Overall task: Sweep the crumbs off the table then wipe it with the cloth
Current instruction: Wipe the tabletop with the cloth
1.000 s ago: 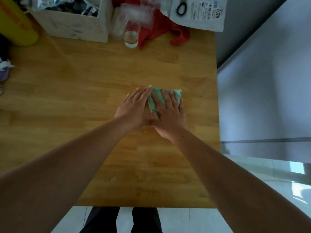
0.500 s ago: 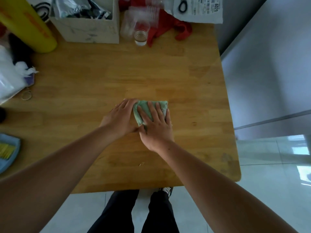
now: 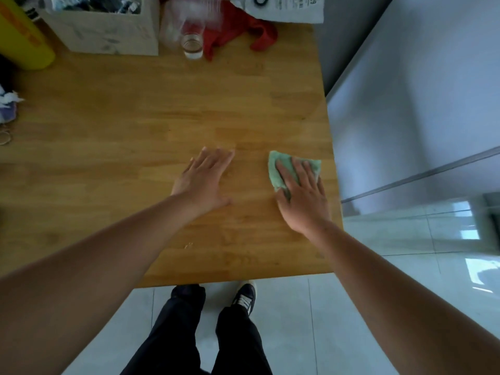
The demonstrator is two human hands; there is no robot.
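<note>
Hands on a wooden desk point(image 3: 130, 125), seen from the head camera. The right hand point(image 3: 303, 201) lies palm down on a folded green cloth point(image 3: 279, 165), its fingers straight and slightly spread, pressing the cloth flat against the wood. The cloth sits close to the right edge of the desk, and its far corners show beyond the fingertips. The left hand point(image 3: 204, 182) rests palm down on bare wood, fingers straight and close together, holding nothing. It lies to the left of the cloth and apart from it.

A few pale crumbs point(image 3: 188, 245) lie nearer the front edge of the desk, just beside the left forearm and well apart from the cloth.

Along the far edge stand a white box point(image 3: 108, 39), a clear glass point(image 3: 192, 46) and a heap of red fabric point(image 3: 261, 37) that touches the glass. A white printed bag point(image 3: 293, 10) overlaps the fabric. A yellow container point(image 3: 23, 41) stands at the far left corner.

Below the front edge, dark trousers point(image 3: 173, 334) and a dark shoe point(image 3: 244, 296) stand on a pale tiled floor point(image 3: 311, 334).
</note>
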